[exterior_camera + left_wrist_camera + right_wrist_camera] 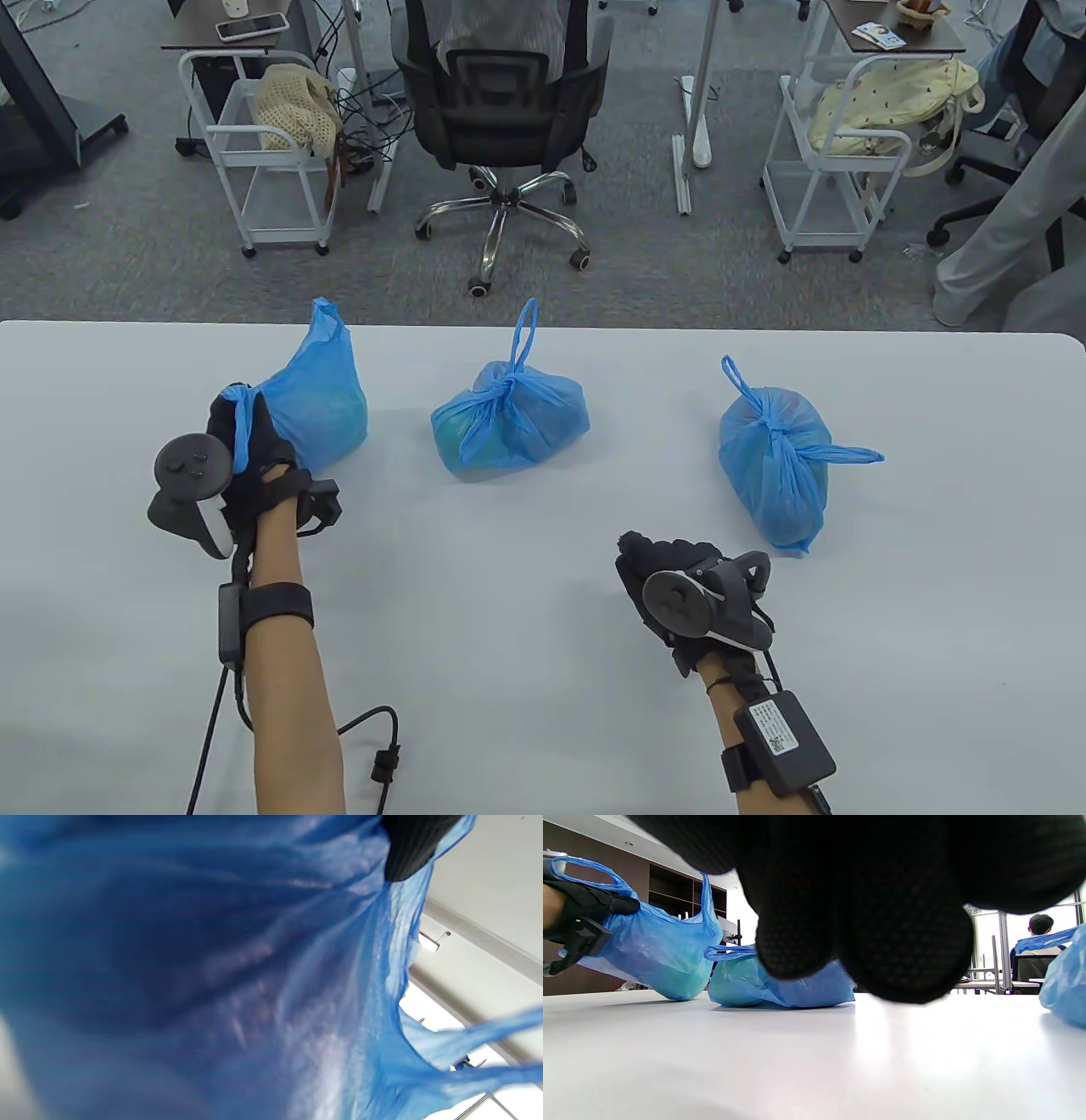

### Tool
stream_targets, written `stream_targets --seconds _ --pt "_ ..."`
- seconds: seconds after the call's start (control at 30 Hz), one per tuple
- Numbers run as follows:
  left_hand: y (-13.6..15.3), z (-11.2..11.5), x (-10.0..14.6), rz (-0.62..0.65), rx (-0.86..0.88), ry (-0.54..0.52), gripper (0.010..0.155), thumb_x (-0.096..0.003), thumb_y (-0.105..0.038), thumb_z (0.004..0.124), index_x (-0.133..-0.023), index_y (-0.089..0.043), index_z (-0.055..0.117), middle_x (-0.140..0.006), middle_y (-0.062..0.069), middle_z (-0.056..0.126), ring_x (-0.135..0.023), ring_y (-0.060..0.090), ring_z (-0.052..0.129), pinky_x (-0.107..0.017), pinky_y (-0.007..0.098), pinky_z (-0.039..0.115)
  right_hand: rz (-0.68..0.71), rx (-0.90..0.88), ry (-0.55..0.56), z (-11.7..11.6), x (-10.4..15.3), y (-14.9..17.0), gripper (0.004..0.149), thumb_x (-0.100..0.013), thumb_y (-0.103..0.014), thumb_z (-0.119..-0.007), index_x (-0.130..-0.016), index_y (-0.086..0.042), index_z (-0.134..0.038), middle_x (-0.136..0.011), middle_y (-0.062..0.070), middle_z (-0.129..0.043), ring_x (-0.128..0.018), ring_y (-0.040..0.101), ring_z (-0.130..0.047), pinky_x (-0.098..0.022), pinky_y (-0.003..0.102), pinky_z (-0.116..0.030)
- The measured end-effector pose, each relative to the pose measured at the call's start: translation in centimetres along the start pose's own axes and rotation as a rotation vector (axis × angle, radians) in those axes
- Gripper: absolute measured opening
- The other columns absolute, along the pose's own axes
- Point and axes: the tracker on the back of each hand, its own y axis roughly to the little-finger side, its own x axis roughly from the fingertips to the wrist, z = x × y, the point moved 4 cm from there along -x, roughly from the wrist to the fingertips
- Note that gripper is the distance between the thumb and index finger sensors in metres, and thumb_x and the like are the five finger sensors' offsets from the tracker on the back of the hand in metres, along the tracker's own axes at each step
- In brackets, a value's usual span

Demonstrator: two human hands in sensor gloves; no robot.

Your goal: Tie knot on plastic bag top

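Observation:
Three blue plastic bags stand on the white table (pixel 509 611). The left bag (pixel 318 407) is untied, with one handle sticking up and the other handle (pixel 242 424) looped over my left hand (pixel 246 450), which grips it. This bag fills the left wrist view (pixel 212 984) and shows at the left of the right wrist view (pixel 653 950). The middle bag (pixel 509 420) and the right bag (pixel 776 463) each have a knot on top. My right hand (pixel 657 564) is curled and empty above the table, short of the right bag. Its fingers (pixel 865 921) block the top of its own view.
Beyond the table's far edge stand an office chair (pixel 505 102) and two white carts (pixel 263 153) (pixel 836 161). A black cable (pixel 377 747) lies on the table by my left forearm. The middle bag (pixel 780 980) shows in the right wrist view too.

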Motion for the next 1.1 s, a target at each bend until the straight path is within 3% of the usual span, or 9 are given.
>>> stream_targets --seconds 0.27,0.43,0.57,0.7,0.87,0.93,1.1 --pt "-4.3 -6.3 1.1 0.063 0.148 -0.055 0.035 -0.0567 -0.053 0.066 -0.090 -0.045 0.074 -0.086 -0.016 0.094 -0.078 0.018 0.104 -0.068 0.053 0.075 -0.020 -0.035 0.043 1.3 0.1 0.2 0.044 -0.048 -0.041 -0.075 -0.077 -0.013 -0.091 -0.044 0.003 -0.106 -0.025 0.024 -0.111 -0.022 0.049 -0.089" --pt "-8.3 -9.7 3.7 0.133 0.210 -0.034 0.035 -0.0569 -0.052 0.067 -0.090 -0.045 0.075 -0.085 -0.016 0.095 -0.078 0.019 0.104 -0.067 0.054 0.076 -0.053 -0.113 0.104 2.6 0.0 0.0 0.043 -0.048 -0.041 -0.075 -0.077 -0.013 -0.091 -0.044 0.003 -0.106 -0.025 0.024 -0.111 -0.022 0.050 -0.089" --pt "-10.2 -10.5 6.6 0.154 0.338 0.031 0.035 -0.0570 -0.052 0.067 -0.090 -0.044 0.076 -0.084 -0.015 0.095 -0.077 0.020 0.104 -0.067 0.054 0.075 -0.091 -0.197 0.170 4.1 0.3 -0.3 0.044 -0.048 -0.041 -0.075 -0.077 -0.012 -0.091 -0.045 0.003 -0.106 -0.026 0.024 -0.111 -0.022 0.050 -0.089" --pt "-11.0 -9.4 10.0 0.150 0.448 0.128 0.035 -0.0568 -0.051 0.067 -0.089 -0.042 0.076 -0.084 -0.013 0.095 -0.076 0.021 0.104 -0.066 0.055 0.075 -0.156 -0.274 0.230 5.3 1.4 -0.2 0.044 -0.049 -0.041 -0.075 -0.077 -0.012 -0.091 -0.044 0.003 -0.106 -0.026 0.024 -0.110 -0.022 0.050 -0.089" --pt "-10.7 -6.3 14.9 0.132 0.532 0.252 0.035 -0.0567 -0.051 0.067 -0.089 -0.042 0.076 -0.084 -0.011 0.095 -0.076 0.022 0.104 -0.066 0.055 0.074 -0.266 -0.332 0.338 6.2 3.0 0.6 0.043 -0.049 -0.041 -0.075 -0.077 -0.012 -0.091 -0.043 0.003 -0.106 -0.025 0.024 -0.110 -0.022 0.050 -0.089" --pt "-9.9 -4.2 16.9 0.108 0.565 0.317 0.035 -0.0566 -0.051 0.067 -0.090 -0.042 0.076 -0.084 -0.011 0.095 -0.077 0.022 0.103 -0.066 0.055 0.073 -0.282 -0.354 0.378 6.4 3.6 1.1 0.043 -0.049 -0.041 -0.075 -0.076 -0.012 -0.091 -0.043 0.003 -0.106 -0.024 0.024 -0.110 -0.022 0.050 -0.089" --pt "-7.3 2.1 21.0 0.012 0.637 0.509 0.035 -0.0573 -0.052 0.066 -0.090 -0.042 0.074 -0.087 -0.011 0.093 -0.081 0.022 0.099 -0.068 0.056 0.070 -0.293 -0.368 0.363 6.1 4.4 2.3 0.043 -0.049 -0.041 -0.075 -0.077 -0.012 -0.091 -0.043 0.003 -0.106 -0.025 0.024 -0.110 -0.022 0.050 -0.089"
